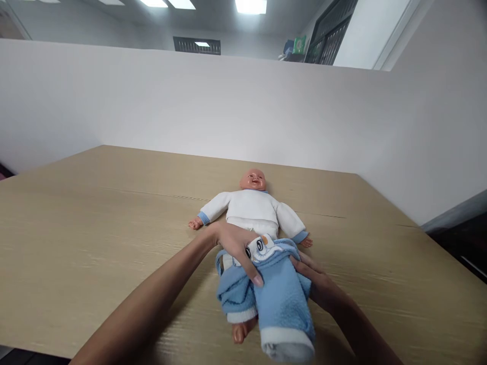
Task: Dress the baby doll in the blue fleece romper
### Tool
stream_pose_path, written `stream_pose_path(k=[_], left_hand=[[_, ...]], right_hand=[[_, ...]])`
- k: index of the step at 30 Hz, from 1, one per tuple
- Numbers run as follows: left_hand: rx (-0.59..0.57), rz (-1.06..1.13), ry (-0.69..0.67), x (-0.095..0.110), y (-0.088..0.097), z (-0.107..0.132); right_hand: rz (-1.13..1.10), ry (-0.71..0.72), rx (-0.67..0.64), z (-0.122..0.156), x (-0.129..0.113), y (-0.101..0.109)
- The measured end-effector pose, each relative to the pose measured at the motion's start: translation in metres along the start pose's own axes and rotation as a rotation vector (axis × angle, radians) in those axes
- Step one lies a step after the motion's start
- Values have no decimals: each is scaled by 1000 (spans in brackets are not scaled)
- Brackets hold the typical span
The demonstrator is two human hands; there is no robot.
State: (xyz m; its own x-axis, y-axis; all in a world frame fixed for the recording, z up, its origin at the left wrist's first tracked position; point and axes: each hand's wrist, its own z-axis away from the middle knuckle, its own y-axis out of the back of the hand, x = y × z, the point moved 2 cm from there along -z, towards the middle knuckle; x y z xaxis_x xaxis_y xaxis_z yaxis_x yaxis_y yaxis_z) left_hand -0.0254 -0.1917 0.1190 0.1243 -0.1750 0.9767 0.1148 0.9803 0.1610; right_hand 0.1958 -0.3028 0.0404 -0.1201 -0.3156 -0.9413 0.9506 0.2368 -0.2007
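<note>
A baby doll point(252, 208) lies on its back, head away from me, in a white top with blue cuffs. Blue overalls point(283, 289) with white hems cover its legs, and their bib with cartoon eyes point(262, 248) is bunched at the waist. One doll foot point(240, 332) sticks out of the left-hand trouser leg; at the other hem no foot shows. My left hand point(238, 243) is closed on the overalls' waist beside the bib, thumb stretched down the front, other fingers partly hidden. My right hand point(315, 279) grips the overalls' right side, its thumb out of sight.
The doll rests on a wide, light wooden table point(114, 213). A white partition wall point(228, 106) rises behind the table's far edge. Dark objects point(460, 238) stand beyond the right edge.
</note>
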Motion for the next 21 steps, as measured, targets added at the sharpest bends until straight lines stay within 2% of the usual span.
stream_pose_path(k=[3, 5, 7, 9, 13, 15, 17, 21], left_hand=[[81, 13, -18, -7, 7, 8], [90, 15, -22, -12, 9, 11], [73, 6, -32, -14, 8, 10], [50, 11, -39, -14, 4, 5], [-19, 55, -2, -12, -4, -6], [-42, 63, -12, -14, -5, -7], [-4, 53, -44, -19, -2, -6], [88, 43, -65, -31, 6, 2]], right_hand=[[129, -3, -282, 4, -7, -5], [163, 0, -474, 7, -9, -7], [175, -2, -571, 10, -8, -6], [186, 10, -517, 9, -1, 0], [37, 108, -154, 1, 15, 16], [-34, 94, -106, -1, 17, 17], [-13, 66, -191, -2, 13, 13], [115, 57, -510, 4, -5, 0]])
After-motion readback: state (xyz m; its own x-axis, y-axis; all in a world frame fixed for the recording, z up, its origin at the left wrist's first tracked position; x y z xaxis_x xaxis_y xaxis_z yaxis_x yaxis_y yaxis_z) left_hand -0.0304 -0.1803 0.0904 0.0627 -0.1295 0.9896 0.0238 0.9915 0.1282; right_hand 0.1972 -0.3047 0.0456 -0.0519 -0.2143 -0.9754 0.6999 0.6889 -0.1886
